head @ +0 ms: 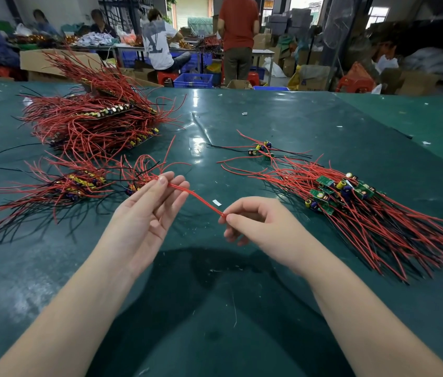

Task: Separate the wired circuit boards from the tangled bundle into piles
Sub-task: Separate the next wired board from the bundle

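Note:
A red wire [201, 200] stretches between my two hands over the green table. My left hand [146, 210] pinches its far part between thumb and fingers, palm up, right next to a small tangled bundle of boards [138, 175]. My right hand [255, 221] pinches the wire's near end between thumb and forefinger. A flat bundle of wired boards [59, 186] lies to the left. A large tangled heap [95, 121] sits at the back left. On the right lies a sorted pile of green boards with red wires [351, 202], and a few boards [262, 149] lie behind it.
The green table [214, 308] carries small white scraps [217, 203]. Beyond its far edge people sit and stand at other benches, among cardboard boxes, red stools and a blue crate [193, 80].

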### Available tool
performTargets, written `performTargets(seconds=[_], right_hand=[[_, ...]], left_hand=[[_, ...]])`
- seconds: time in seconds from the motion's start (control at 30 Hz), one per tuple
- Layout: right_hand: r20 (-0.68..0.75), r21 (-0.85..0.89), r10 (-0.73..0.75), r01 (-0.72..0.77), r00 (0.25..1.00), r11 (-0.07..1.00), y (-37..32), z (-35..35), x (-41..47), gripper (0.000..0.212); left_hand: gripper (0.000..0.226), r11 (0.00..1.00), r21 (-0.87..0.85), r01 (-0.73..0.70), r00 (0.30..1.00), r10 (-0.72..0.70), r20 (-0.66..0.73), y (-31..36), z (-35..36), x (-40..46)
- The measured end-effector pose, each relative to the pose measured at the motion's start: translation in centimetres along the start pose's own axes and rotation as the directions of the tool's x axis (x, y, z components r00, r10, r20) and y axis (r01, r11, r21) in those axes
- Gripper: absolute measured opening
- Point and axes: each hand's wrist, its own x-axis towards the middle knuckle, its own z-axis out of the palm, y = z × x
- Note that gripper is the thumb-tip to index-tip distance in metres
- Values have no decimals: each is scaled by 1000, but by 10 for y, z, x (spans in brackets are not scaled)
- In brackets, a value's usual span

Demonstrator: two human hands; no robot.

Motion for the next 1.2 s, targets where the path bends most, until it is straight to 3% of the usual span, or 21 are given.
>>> performTargets(seconds=[0.37,0.9,1.03,1.2], right_hand=[[-99,-8,158,-160,982,987,6,-2,5,20],[33,126,-102,97,994,987,2,2,3,9],[51,123,-97,90,994,988,4,2,4,6],[147,192,-1,-28,989,981,8,-7,4,14]], left_hand=[[21,991,122,-49,984,27,175,-5,8,-10],[13,980,152,-128,987,141,-81,-1,-8,4],[13,981,141,-131,987,142,-74,-1,-9,6],[14,985,114,-130,989,137,-56,-2,-8,6]])
